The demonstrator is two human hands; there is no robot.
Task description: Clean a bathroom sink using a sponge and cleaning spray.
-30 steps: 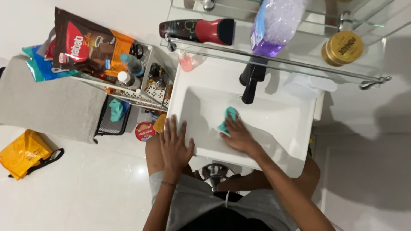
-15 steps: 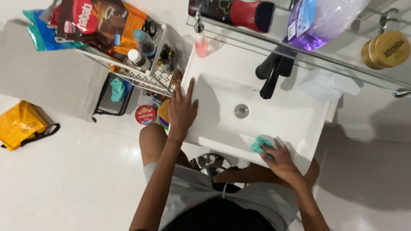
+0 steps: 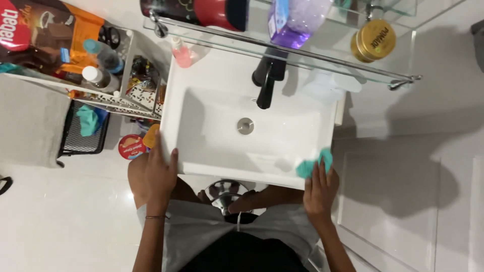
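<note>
Below the middle of the frame, one white sink (image 3: 201, 166) is seen, with one round drain (image 3: 245, 126) and one black faucet (image 3: 265, 83). One teal cloth (image 3: 313, 164) is pressed against the sink's front rim at lower right by the right hand (image 3: 318, 191), its fingers laid flat and close together on it. The left hand (image 3: 160, 174) is rested open on the rim's lower left corner, fingers slightly spread. One gold tin (image 3: 373, 40) is seen on the glass shelf (image 3: 322, 58) at upper right.
</note>
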